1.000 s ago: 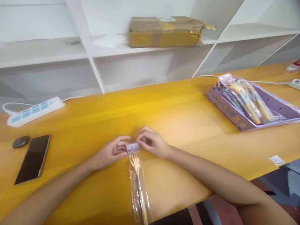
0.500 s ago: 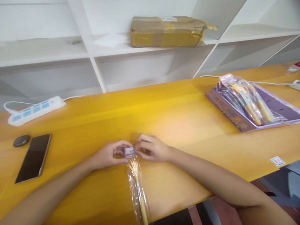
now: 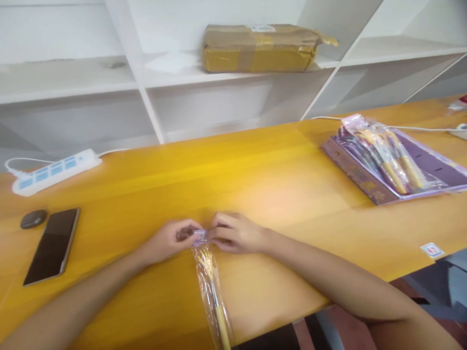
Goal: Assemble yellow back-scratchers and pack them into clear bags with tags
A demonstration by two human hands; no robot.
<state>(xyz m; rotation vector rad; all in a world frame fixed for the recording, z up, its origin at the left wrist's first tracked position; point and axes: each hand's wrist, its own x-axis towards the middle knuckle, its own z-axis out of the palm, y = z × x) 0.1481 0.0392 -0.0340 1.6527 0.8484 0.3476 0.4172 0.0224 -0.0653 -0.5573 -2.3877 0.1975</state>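
Observation:
A back scratcher [image 3: 220, 319] with a yellow claw head, a silver shaft and a yellow handle lies in a clear plastic sleeve [image 3: 203, 282] at the table's near edge. At the top of the sleeve is a small purple-and-white printed card [image 3: 201, 237]. My left hand [image 3: 172, 240] pinches the card's left end between thumb and fingers. The fingers of my right hand [image 3: 234, 233] are closed on its right end, covering that part. Both hands are just above the claw head, close to the tabletop.
A purple tray [image 3: 443, 163] with several bagged back scratchers [image 3: 392, 156] sits at the right. A phone [image 3: 52, 247], a dark rounded object [image 3: 33, 219] and a power strip [image 3: 57, 172] lie at the left. A taped parcel [image 3: 260, 50] rests on the shelf behind.
The left fingers have closed in on the card, which now looks flatter and more tilted. The sleeve's top has shifted slightly left. The right hand has barely moved.

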